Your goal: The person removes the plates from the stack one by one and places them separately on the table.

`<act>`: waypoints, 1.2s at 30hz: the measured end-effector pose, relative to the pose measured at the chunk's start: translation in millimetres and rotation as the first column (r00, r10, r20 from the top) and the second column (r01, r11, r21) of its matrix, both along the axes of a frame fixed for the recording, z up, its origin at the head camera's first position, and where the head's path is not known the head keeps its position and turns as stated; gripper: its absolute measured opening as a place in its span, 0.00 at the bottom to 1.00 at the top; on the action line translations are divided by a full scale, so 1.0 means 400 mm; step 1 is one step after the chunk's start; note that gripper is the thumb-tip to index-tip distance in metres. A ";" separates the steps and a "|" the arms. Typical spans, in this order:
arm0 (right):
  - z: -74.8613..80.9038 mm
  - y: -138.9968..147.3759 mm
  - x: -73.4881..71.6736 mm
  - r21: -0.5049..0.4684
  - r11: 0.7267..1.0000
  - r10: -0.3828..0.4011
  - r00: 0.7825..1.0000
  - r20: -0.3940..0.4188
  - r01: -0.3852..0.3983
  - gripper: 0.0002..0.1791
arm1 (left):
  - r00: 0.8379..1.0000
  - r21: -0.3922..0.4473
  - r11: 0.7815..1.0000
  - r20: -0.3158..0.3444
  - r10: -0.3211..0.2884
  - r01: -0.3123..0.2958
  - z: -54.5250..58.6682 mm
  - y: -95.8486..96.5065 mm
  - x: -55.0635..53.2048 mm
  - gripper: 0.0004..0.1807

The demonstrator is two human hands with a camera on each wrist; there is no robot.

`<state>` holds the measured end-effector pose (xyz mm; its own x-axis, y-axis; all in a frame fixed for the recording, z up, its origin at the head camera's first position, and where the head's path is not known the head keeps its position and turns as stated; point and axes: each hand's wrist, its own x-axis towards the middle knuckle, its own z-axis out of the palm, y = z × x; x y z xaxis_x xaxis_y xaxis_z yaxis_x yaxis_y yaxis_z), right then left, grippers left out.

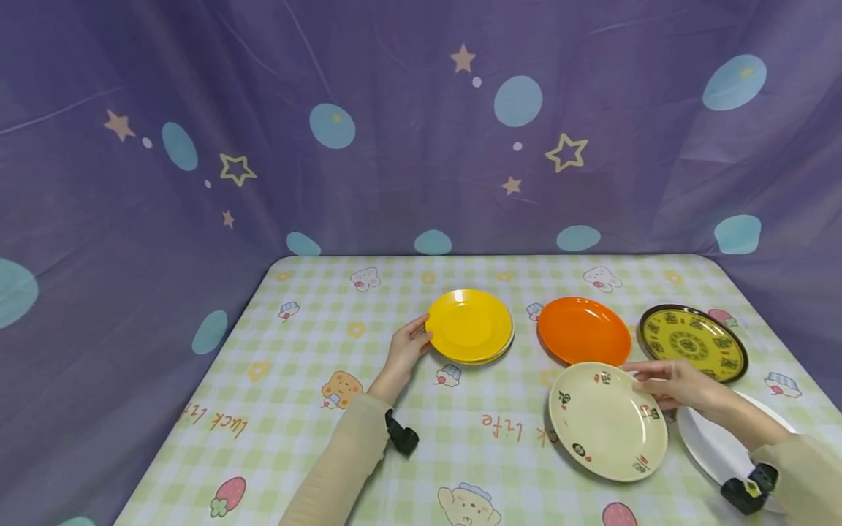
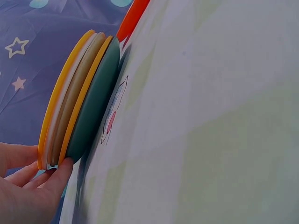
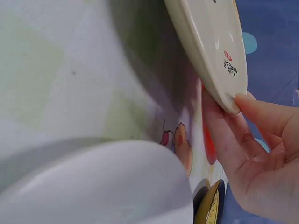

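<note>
A stack of plates point(image 2: 88, 98), with a yellow plate point(image 1: 470, 325) on top, is at the middle of the table. White, beige, yellow and dark green rims show below it in the left wrist view. My left hand point(image 1: 408, 347) grips the stack's left edge, thumb by the top rim and fingers lower down by the green plate. My right hand point(image 1: 680, 387) pinches the far-right rim of a cream plate point(image 1: 608, 424) decorated with small dark and red figures. That plate is raised over the cloth and casts a shadow in the right wrist view.
An orange plate point(image 1: 582, 330) lies right of the stack. Farther right is a dark-rimmed, olive-yellow patterned plate point(image 1: 693, 342). A white plate point(image 1: 713, 438) lies partly beneath my right forearm. A checked cloth point(image 1: 296, 453) covers the table, with a purple curtain point(image 1: 408, 197) behind.
</note>
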<state>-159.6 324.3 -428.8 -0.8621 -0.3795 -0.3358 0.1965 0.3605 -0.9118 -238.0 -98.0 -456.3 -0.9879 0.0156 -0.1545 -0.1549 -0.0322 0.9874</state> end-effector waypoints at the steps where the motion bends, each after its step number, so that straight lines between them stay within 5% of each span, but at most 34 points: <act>1: -0.002 0.002 0.000 -0.006 1.000 0.012 1.000 0.002 -0.012 0.16 | 1.000 0.001 1.000 -0.002 0.002 -0.002 0.000 0.000 0.000 0.24; 21: -0.024 0.018 0.000 -0.126 0.982 0.148 0.988 0.047 -0.141 0.18 | 1.000 -0.002 1.000 -0.012 0.000 0.000 0.005 -0.004 0.004 0.24; 36: -0.037 0.020 0.004 -0.094 0.991 0.106 0.991 0.078 -0.099 0.17 | 1.000 -0.010 1.000 -0.022 -0.008 0.008 0.004 -0.001 0.005 0.23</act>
<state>-158.0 332.1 -443.6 -0.7881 -0.4960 -0.3646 0.2385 0.3000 -0.9236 -235.9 -98.4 -454.6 -0.9909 0.0225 -0.1327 -0.1332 -0.0215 0.9909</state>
